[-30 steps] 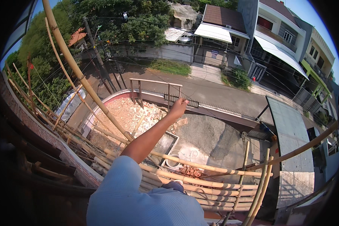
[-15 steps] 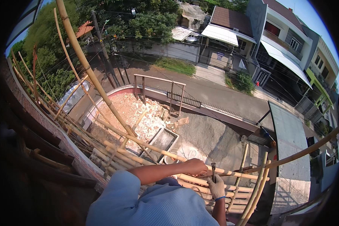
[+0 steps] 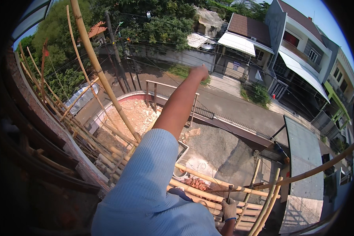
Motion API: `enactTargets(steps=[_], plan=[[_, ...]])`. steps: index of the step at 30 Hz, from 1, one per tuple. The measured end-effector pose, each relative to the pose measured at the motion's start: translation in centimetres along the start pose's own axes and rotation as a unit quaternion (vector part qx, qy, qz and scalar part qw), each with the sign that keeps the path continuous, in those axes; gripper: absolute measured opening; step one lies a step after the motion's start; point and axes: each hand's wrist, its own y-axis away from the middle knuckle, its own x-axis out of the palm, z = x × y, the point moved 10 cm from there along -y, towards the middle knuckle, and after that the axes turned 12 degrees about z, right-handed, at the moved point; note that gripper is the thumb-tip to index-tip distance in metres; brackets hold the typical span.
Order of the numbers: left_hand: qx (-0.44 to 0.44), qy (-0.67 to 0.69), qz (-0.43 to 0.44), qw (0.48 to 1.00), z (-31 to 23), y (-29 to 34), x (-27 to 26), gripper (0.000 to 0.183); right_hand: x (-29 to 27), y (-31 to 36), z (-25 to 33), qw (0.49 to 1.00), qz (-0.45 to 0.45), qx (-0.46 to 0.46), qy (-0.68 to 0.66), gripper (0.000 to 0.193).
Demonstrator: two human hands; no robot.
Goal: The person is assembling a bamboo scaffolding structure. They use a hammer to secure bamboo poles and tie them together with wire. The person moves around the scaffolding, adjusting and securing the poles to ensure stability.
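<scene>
My left hand (image 3: 199, 74) is bare and stretched far out in front, above the yard and in line with the street. Its fingers look curled in; whatever they hold, if anything, is hidden. My right hand (image 3: 229, 209), in a pale work glove, is closed around a hammer (image 3: 229, 192) with its dark head pointing up. It stays low over the bamboo platform (image 3: 208, 198), close to a long bamboo rail (image 3: 208, 177).
Upright bamboo poles (image 3: 91, 55) stand left, beside a brick wall edge (image 3: 76, 157). Below lie a gravel heap (image 3: 212, 141), rubble (image 3: 135, 112) and red bricks (image 3: 196, 183). Overhead wires cross toward the street (image 3: 232, 98). A sheet roof (image 3: 306, 157) lies right.
My left arm has swung up and outward, away from the hammer and the rail. The right hand with the hammer has moved slightly down and right. The view has shifted a little.
</scene>
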Motion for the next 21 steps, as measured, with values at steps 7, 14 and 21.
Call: enactTargets(steps=[7,14,21], plan=[[-0.054,-0.029,0.076,0.995,2.3,1.7,-1.1,0.081,0.1,2.6,-2.5,0.999,-0.023,0.018,-0.023,0.022],[0.153,-0.034,-0.082,0.984,-3.3,4.8,5.6,0.054,0.6,4.1,-4.4,0.997,-0.037,0.044,-0.057,0.016],[0.212,-0.131,0.604,0.757,-0.1,33.8,54.4,0.099,-0.5,5.0,-10.7,0.993,-0.068,0.07,-0.071,0.012]])
